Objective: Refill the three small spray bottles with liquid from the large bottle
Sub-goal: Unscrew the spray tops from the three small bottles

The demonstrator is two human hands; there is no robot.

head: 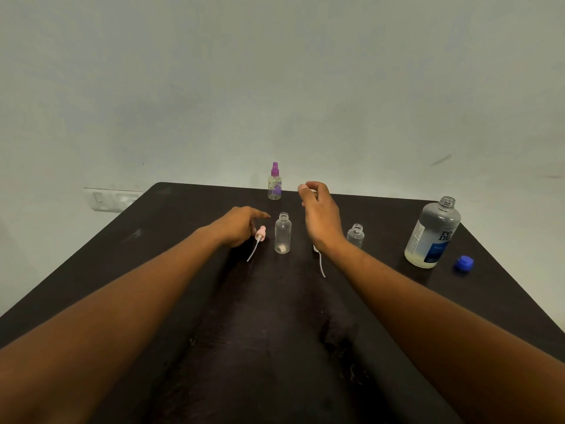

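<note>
Three small clear spray bottles stand on the black table (pixel 189 301). The far one (pixel 274 186) wears its purple spray top. The middle one (pixel 283 233) is uncapped; its pink spray top (pixel 260 238) with a tube lies to its left. A third uncapped bottle (pixel 356 235) stands right of my right wrist, and a white tube (pixel 321 266) shows under that wrist. The large bottle (pixel 432 235) stands open at the right with little liquid at its bottom. My left hand (pixel 241 226) rests by the pink top, fingers extended. My right hand (pixel 321 215) hovers, fingers loosely curled, holding nothing visible.
A blue cap (pixel 464 263) lies on the table right of the large bottle. The table's far edge meets a pale wall, with a white wall socket (pixel 110 199) at the left. The right table edge runs just past the blue cap.
</note>
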